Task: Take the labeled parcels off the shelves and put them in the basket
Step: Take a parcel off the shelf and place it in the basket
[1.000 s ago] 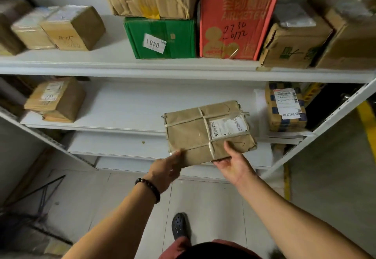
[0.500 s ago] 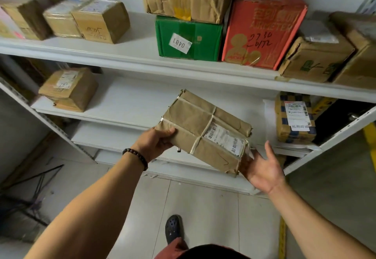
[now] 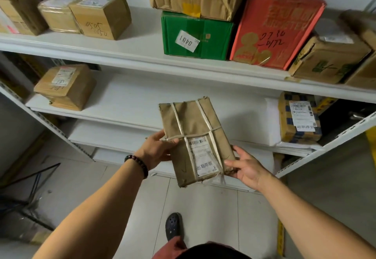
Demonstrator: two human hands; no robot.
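Observation:
A flat brown paper parcel [image 3: 192, 125], tied with pale string and bearing a white barcode label, is held in the air in front of the middle shelf [image 3: 130, 99]. My left hand [image 3: 155, 149] grips its left edge, thumb on top. My right hand [image 3: 247, 169] holds its lower right corner, fingers under and beside it. The parcel's long side points away from me. No basket is in view.
The top shelf [image 3: 142, 53] carries a green box [image 3: 195, 36], a red box [image 3: 274, 26] and several brown cartons. A labelled brown carton [image 3: 65, 85] sits at the middle shelf's left, a checkered labelled parcel [image 3: 299, 118] at its right. Black metal bars [image 3: 30, 181] lie on the floor left.
The parcel has turned clockwise from lying crosswise to pointing away from me. My left hand slid to its left edge and my right hand now holds the lower right corner.

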